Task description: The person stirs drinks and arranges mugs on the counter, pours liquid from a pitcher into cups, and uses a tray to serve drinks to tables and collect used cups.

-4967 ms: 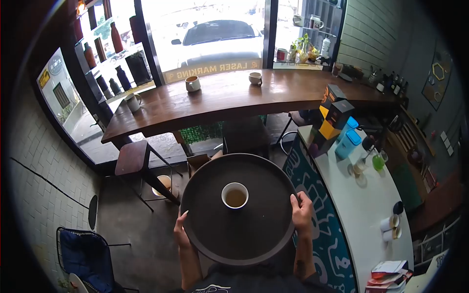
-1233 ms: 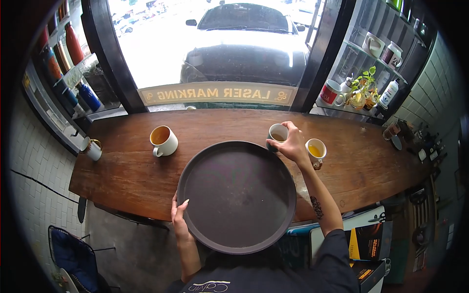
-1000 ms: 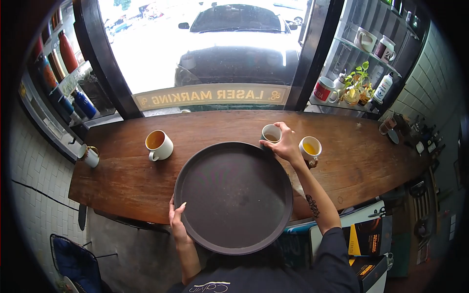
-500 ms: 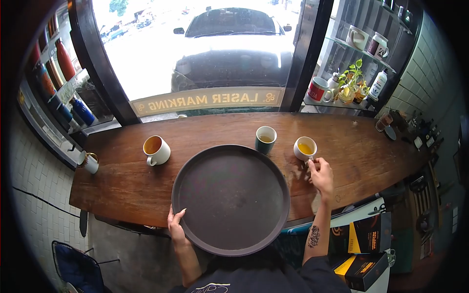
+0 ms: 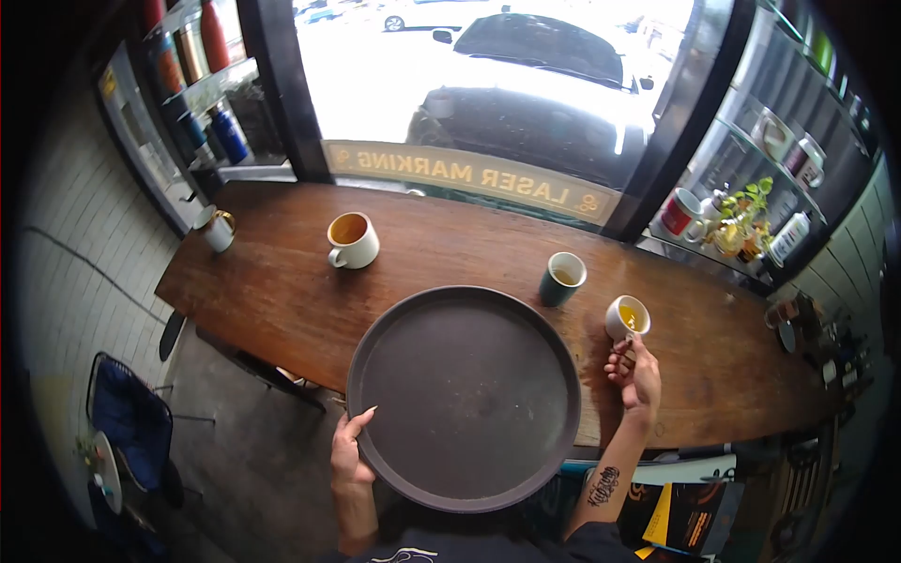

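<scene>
While the left hand (image 5: 350, 453) pinches the tray (image 5: 465, 403) by its rim, lower centre in the head view — presumably steadying it alone — the right hand (image 5: 638, 375) pinches the white cup (image 5: 621, 319) by its handle. The cup seems set on the counter (image 5: 460, 242), right of centre.

A round dark tray (image 5: 465, 399) is near an upright white cup (image 5: 625, 319) of yellow liquid.

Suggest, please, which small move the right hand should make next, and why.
I would probably secure a firm hold with the right hand on the white cup before any lift. The hand is at the cup's near side, the yellow liquid could spill, and only the left hand holds the tray.
</scene>
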`<state>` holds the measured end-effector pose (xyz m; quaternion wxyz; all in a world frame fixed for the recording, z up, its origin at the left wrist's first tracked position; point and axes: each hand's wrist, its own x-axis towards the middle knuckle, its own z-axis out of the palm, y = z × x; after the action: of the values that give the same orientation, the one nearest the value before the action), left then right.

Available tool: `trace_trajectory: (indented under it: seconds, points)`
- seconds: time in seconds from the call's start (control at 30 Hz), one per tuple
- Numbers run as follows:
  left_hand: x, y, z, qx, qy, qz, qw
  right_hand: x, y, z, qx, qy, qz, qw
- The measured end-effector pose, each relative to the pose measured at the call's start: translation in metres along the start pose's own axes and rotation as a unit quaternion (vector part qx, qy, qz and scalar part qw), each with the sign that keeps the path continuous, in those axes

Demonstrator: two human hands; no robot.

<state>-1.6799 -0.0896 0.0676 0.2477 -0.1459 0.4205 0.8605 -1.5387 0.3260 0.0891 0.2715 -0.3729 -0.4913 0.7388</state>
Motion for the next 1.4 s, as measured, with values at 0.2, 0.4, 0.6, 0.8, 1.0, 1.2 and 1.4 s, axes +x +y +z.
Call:
trace_trajectory:
  seconds: [0.2, 0.4, 0.6, 0.8, 1.0, 1.2, 1.4]
  points:
    - [-0.037, -0.026, -0.016, -0.079, 0.014, -0.027, 0.996, -0.031, 0.003, 0.018, 0.008, -0.034, -0.038, 0.999]
    - [-0.051, -0.035, -0.076, -0.155, -0.014, -0.007, 0.988, -0.113, -0.002, 0.091, -0.069, -0.18, -0.062, 0.979]
    - [-0.097, -0.002, -0.167, -0.194, 0.027, 0.066, 0.978, -0.199, 0.068, 0.184, -0.104, -0.384, 0.015, 0.917]
    - [-0.164, 0.031, -0.288, -0.244, 0.072, 0.143, 0.956, -0.29, 0.166, 0.288, -0.15, -0.556, 0.158, 0.802]
    - [-0.213, 0.058, -0.373, -0.255, 0.209, 0.248, 0.911, -0.367, 0.259, 0.387, -0.2, -0.679, 0.207, 0.675]
    - [-0.212, 0.087, -0.445, -0.318, 0.268, 0.288, 0.862, -0.41, 0.328, 0.483, -0.222, -0.743, 0.195, 0.601]
    - [-0.165, 0.133, -0.521, -0.358, 0.257, 0.341, 0.83, -0.426, 0.386, 0.587, -0.24, -0.782, 0.182, 0.545]
